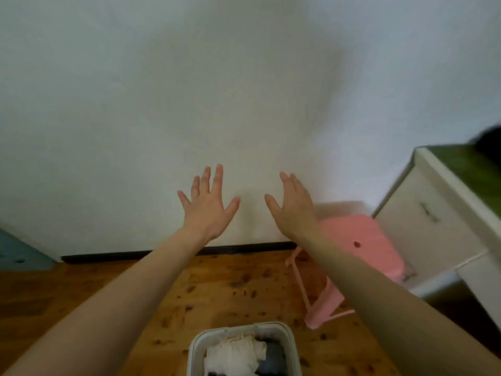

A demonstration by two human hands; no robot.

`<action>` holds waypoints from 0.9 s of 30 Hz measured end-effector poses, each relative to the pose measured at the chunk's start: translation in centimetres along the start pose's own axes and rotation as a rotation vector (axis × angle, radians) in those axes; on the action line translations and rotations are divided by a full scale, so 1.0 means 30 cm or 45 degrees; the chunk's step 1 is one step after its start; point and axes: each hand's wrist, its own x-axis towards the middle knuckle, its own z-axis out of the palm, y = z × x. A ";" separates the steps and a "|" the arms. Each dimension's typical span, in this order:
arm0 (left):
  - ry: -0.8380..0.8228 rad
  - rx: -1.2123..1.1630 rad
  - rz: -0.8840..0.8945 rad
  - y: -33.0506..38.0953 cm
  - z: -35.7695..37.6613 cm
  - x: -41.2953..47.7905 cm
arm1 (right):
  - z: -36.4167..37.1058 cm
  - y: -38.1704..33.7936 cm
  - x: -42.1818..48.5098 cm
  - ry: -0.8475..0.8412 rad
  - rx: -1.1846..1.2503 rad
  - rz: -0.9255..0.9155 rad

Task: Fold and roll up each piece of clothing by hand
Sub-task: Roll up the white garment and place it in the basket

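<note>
Both my arms stretch forward toward a white wall. My left hand (207,204) is held up with its fingers spread and straight, holding nothing. Beside it, my right hand (294,206) is also raised with straight fingers and holds nothing. Low in the view, between my forearms, a white basket (198,346) stands on the wooden floor. Inside it lie a crumpled white garment (233,354) and a darker blue-grey piece of clothing (275,358). Neither hand is near the basket.
A pink plastic stool (360,240) stands by the wall on the right, partly behind my right forearm. A white cabinet with drawers (431,221) and a green top fills the right edge. A blue object (16,253) sits at the far left.
</note>
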 end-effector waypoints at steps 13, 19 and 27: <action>0.158 0.033 0.130 0.459 -0.627 0.087 | -0.787 -0.182 -0.150 0.333 -0.032 0.109; 0.155 -0.017 0.357 0.730 -0.635 0.065 | -0.965 -0.077 -0.242 0.439 -0.123 0.141; 0.059 -0.160 0.618 1.116 -0.559 -0.061 | -1.185 0.181 -0.429 0.620 -0.130 0.439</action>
